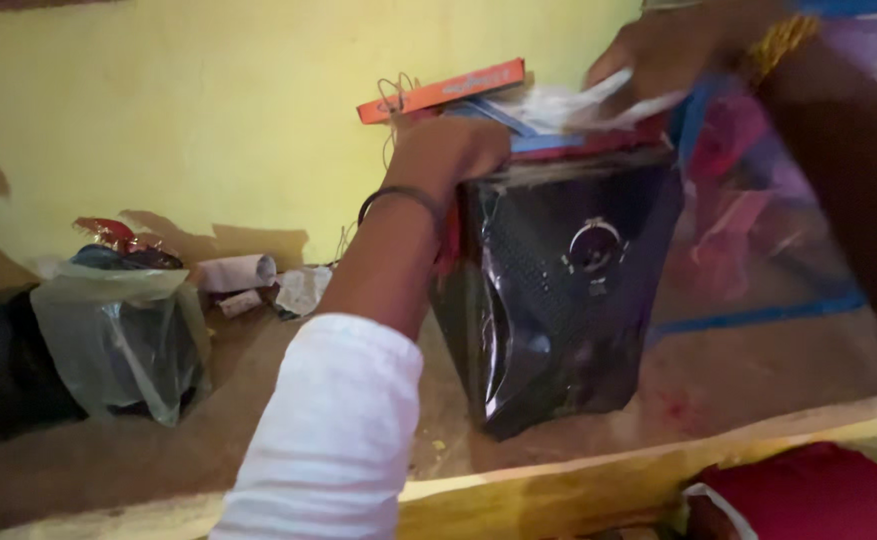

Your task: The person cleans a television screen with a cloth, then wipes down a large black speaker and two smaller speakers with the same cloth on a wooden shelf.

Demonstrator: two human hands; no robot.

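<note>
Curled fingers of the left hand pressed on the top back corner of a big black speaker box wrapped in shiny clear plastic. That hand was closed on the corner, and it wore a thin dark bangle at the wrist under a white sleeve. The right hand was up high at the top of the box, with a gold bangle at its wrist. Its fingers were pinched shut on a crumpled white paper that lay on the pile there.

The speaker box stood upright on a brown shelf with a yellow front edge, close to a yellow wall. On top of the box lay a flat orange packet with thin wires beside it, and blue and red flat things under the paper. They were too blurry to tell apart.

Far to the left on the shelf sat a pale green plastic bag with dark stuff inside. Near it lay a small roll of paper. A red cloth showed at the bottom right corner.
</note>
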